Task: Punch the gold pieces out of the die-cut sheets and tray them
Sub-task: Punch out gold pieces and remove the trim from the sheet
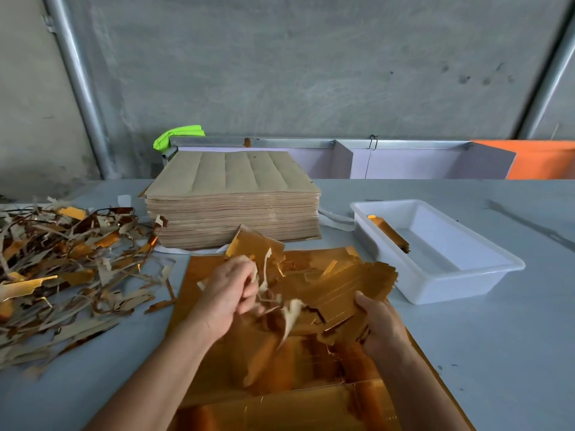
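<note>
- A gold sheet lies flat on the grey table nearest the camera, shiny side up, running under both forearms.
- The right hand grips a bundle of gold pieces from below and the right, thumb on top at the bundle's near edge, fingers curled underneath (mostly hidden by the card).
- The bundle fans up and away from that hand toward the tray, held above the flat sheet.
- The left hand is closed around torn scrap strips, pinching them just left of the bundle; the pale strips trail down between the two hands.
- The hands are near each other, with the scrap bridging the gap to the bundle.
- To the left, a loose pile of scrap spreads over the table, brown and gold offcuts tangled together.
- To the right, a white plastic tray sits just beside the sheet, with a small stack of gold pieces leaning against its left inner wall.
- Farther back, a tall stack of brown sheets stands in the middle of the table, plain side up.
- Behind it are a metal rail and a bright green object, against a concrete wall.
</note>
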Demonstrator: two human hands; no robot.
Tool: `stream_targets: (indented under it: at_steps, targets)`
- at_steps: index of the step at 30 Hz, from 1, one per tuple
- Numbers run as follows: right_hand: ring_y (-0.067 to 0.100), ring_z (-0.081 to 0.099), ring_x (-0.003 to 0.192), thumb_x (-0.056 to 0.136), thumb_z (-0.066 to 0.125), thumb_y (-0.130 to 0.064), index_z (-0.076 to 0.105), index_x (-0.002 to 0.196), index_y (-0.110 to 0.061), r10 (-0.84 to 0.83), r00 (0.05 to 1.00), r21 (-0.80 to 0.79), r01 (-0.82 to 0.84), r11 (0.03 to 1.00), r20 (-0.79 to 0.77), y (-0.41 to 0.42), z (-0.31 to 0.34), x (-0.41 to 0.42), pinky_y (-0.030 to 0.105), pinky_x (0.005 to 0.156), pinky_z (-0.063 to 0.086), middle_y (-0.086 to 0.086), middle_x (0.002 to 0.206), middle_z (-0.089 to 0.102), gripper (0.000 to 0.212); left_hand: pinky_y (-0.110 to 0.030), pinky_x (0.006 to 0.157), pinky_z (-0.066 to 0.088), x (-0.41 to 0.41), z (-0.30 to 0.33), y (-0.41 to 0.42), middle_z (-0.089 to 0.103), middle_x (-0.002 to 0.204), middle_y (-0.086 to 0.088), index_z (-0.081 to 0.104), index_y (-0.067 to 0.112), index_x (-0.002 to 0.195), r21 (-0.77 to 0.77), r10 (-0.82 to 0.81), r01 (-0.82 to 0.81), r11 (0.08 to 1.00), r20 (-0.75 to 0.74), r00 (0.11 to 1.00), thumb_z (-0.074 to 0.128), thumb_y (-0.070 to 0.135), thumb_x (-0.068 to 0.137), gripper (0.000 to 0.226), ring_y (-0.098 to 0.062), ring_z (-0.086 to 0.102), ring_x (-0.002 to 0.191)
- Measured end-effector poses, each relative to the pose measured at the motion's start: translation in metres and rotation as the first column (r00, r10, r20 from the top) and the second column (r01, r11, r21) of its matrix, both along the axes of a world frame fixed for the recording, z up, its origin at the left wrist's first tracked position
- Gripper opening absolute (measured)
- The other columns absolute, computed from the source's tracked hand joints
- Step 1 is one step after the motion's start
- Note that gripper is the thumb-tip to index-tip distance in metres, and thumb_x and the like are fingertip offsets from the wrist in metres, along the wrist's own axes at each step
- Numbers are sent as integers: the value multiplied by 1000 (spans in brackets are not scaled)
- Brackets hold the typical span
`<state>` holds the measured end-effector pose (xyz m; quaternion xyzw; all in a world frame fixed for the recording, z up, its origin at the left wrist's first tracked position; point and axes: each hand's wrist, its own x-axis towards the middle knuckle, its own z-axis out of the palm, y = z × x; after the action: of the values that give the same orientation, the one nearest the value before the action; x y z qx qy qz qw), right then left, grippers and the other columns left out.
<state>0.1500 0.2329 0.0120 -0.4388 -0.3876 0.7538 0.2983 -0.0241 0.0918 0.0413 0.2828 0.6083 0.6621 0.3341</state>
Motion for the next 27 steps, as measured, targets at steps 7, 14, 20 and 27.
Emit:
stream_targets:
  at_steps: [7,14,20,27]
  targets:
    - [34,55,107,98,50,-17,39,138,-11,-157,987,46,157,987,7,29,7,22,51,85,45,11,121,56,42,-17,48,25,-5,3,-13,37,61,4,44,18,64,-598,-324,-201,776,-652,685,47,20,98,34,-7,33,51]
    - [28,62,92,96,53,-18,50,110,-17,-92,990,196,111,974,-104,32,12,25,45,67,51,5,102,64,14,-18,48,41,25,3,7,56,76,2,46,20,73,-674,-565,19,738,-603,563,41,21,100,27,-3,49,52]
    - [34,63,101,93,58,-22,59,110,-19,-70,990,368,110,923,-120,39,30,35,55,84,51,6,107,68,17,-18,52,36,49,-1,31,47,73,8,48,24,83,-603,-483,-55,796,-686,545,33,58,94,39,-4,42,57]
    - [26,63,106,84,61,-34,54,126,-21,135,991,507,-119,854,6,8,10,20,58,93,48,2,115,67,44,-36,102,43,57,-7,53,42,143,-4,36,18,138,-416,-258,-59,907,-663,702,52,64,82,74,-18,46,125]
